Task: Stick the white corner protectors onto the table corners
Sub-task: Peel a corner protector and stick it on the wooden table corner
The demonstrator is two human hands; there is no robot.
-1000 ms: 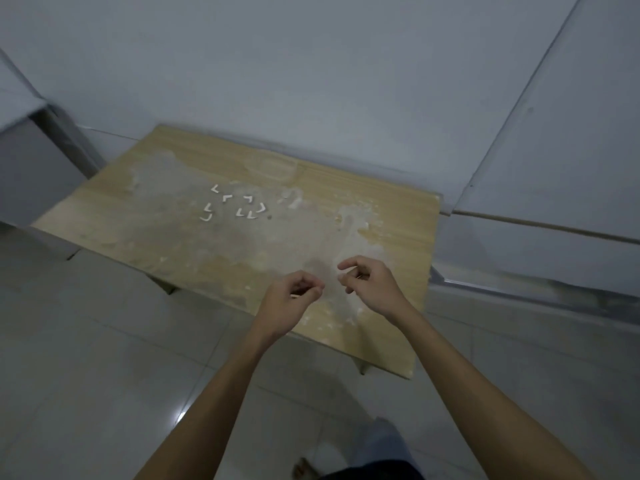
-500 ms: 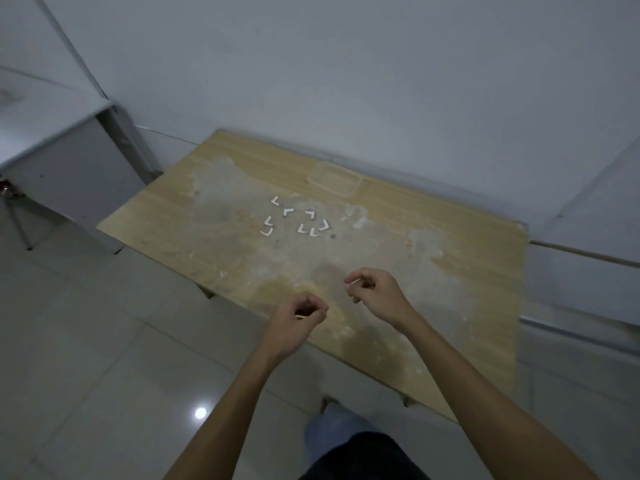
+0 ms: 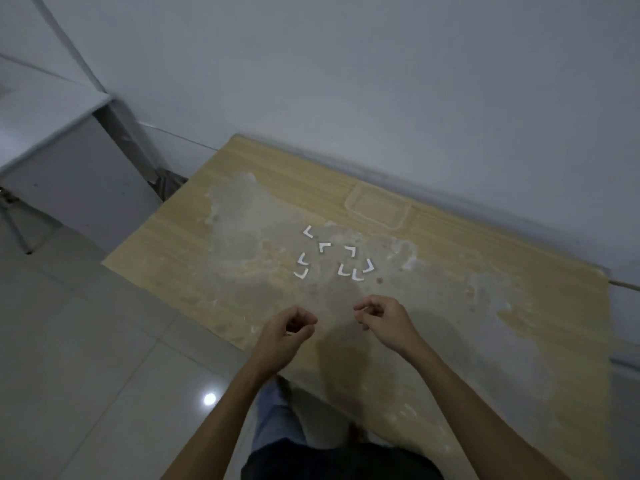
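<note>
Hands out over near edge of wooden table (image 3: 450,271), both w/ fingers curled in. Left hand (image 3: 285,336): thumb and fingertips drawn together, something small and pale maybe pinched betw. them, too small to tell what. Right hand (image 3: 384,320): thumb and forefinger pinching a thin pale sliver, prob. a bit of backing or a protector, can't tell which. The two hands sit near each other, apart, not touching.

White corner protectors (image 3: 332,256), approx. eight little L-shapes, lie loose on tabletop just beyond the fingertips, scattered in a rough ring, none touching the hands. Past them, further from the hands, a clear shallow tray (image 3: 377,206) close to wall (image 3: 381,81). Tabletop blotchy w/ whitish residue. Grey cabinet (image 3: 69,174) off to left hand's side, tiled floor (image 3: 86,341) below.
</note>
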